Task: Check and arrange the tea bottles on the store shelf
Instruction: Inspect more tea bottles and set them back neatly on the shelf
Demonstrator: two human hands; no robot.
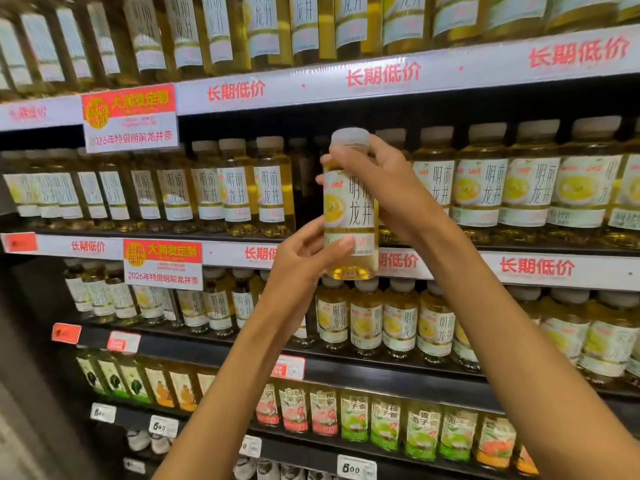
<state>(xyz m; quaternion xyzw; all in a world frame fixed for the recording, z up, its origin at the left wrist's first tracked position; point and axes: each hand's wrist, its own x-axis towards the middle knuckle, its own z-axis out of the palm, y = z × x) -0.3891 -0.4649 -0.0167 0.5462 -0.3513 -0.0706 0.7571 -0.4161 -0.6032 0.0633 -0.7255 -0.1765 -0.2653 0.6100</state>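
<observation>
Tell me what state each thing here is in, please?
Held tea bottle: upright, capped, lifted off the shelf.
Left hand: grip round the bottle's lower part.
Right hand: grip round its neck.
Gap in the row: open, no front bottle.
Shelved bottles: upright, capped, labels forward.

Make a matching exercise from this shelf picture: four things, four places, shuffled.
Things
1. right hand
2. left hand
3. held bottle
4. gap

Places
A. bottle's lower part
B. middle shelf row, left of the held bottle
C. bottle's neck
D. in front of the shelf, between both hands

Pairs: 1-C, 2-A, 3-D, 4-B
</observation>
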